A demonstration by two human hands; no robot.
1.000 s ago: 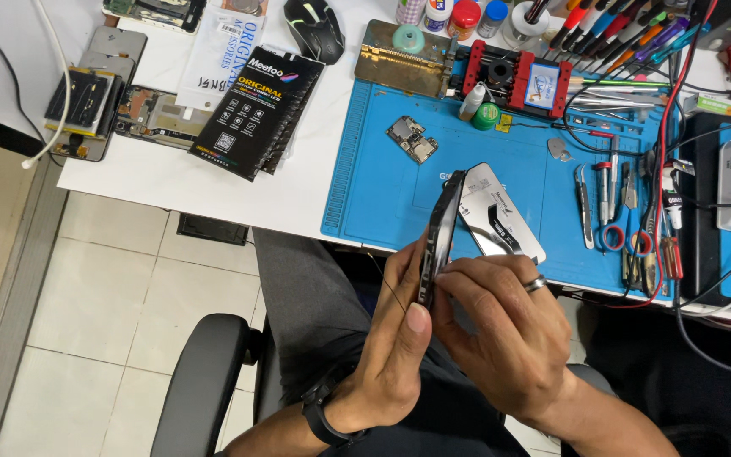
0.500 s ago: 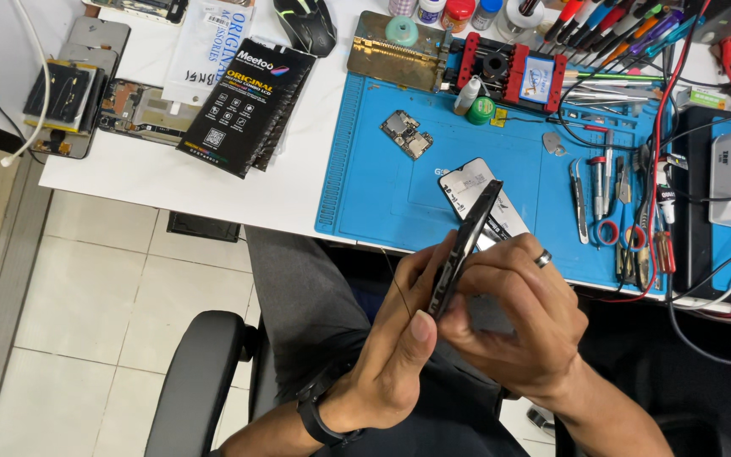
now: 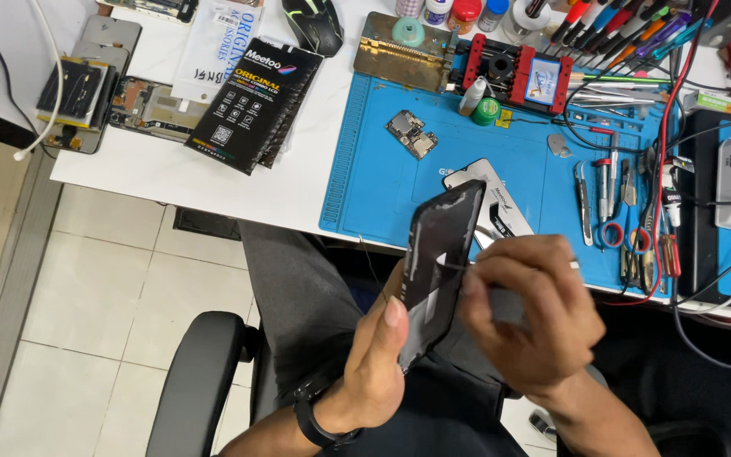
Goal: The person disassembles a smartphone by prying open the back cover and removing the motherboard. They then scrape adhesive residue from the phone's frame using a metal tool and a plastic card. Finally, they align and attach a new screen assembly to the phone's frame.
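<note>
A dark, flat phone panel (image 3: 435, 267) — glossy, rectangular — held tilted, its top end toward one o'clock, over the lap.

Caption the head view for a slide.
Left hand holds a dark phone panel over the lap; right hand works its edge beside a blue mat.

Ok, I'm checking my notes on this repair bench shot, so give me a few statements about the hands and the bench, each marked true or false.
1. The left hand holds a dark phone frame above the lap. True.
2. The right hand lies flat on the blue mat. False: it works at the frame.
3. A small circuit board lies on the mat. True.
4. The computer mouse sits on the mat. False: it sits on the white table.
</note>
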